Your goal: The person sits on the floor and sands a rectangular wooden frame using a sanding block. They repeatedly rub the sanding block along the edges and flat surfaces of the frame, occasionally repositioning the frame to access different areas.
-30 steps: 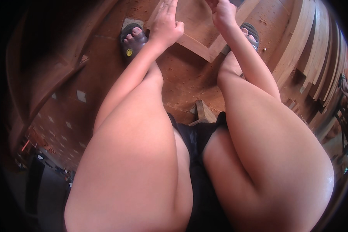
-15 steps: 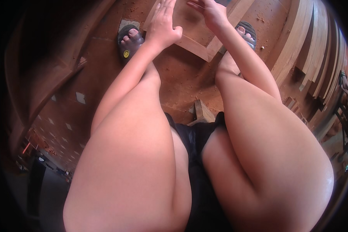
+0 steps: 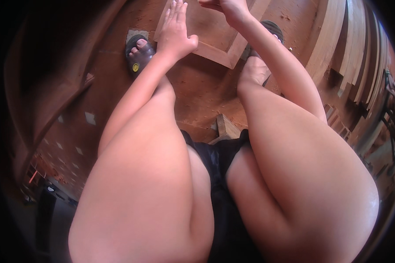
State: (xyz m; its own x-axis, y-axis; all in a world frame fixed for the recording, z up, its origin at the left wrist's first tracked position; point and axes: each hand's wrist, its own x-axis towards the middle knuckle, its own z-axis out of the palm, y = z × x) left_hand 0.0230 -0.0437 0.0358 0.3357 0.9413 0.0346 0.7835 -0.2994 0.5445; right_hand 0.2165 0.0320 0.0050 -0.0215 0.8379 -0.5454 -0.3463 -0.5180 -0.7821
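Observation:
A wooden frame with an inset panel lies on the floor between my feet, its near corner pointing toward me; the far part runs out of the picture. My left hand rests along the frame's left side, fingers stretched forward and thumb out to the right. Over the panel, at the top edge, is my right hand, its fingers pressed together and pointing left. The picture edge cuts off part of those fingers, and anything held in them is hidden.
Long wooden boards lie stacked at the right. A small wooden block shows between my thighs. Dark curved wooden pieces stand at the left. Sawdust and shavings cover the reddish floor. My sandalled left foot is beside the frame.
My right hand has shifted left and slightly up over the panel. The whole view has slid a little, moving my left hand, feet and the frame leftward in the picture.

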